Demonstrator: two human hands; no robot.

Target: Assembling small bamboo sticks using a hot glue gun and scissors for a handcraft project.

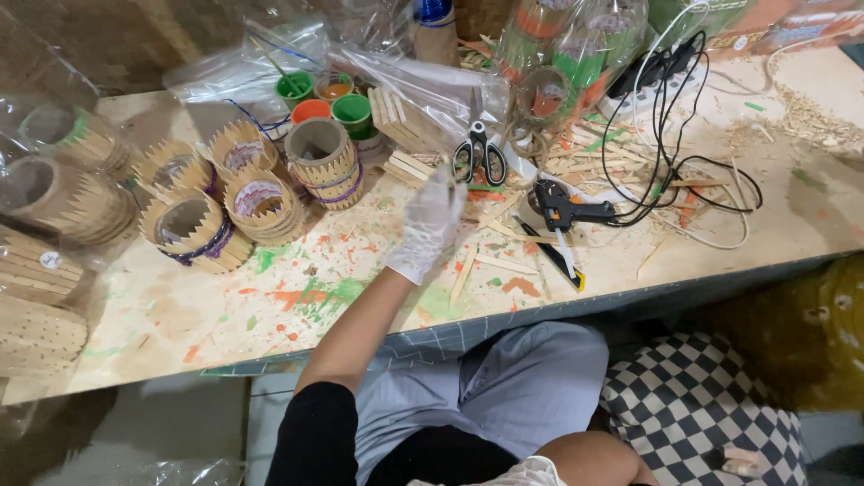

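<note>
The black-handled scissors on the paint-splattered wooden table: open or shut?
Shut: the black-handled scissors lie flat, handle loops side by side, blades together pointing away.

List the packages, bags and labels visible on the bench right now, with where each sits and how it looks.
Clear plastic bag: back centre, behind the scissors, holding flat wooden sticks.
Wrapped holders: back right of centre, clear film over orange and green cylinders.
Bagged stick holders: left edge, clear wrap over tan wooden cylinders.
Round sticker: small, white, on a left-edge holder.
Left hand: white glove, held over the bench near the scissors.
</note>
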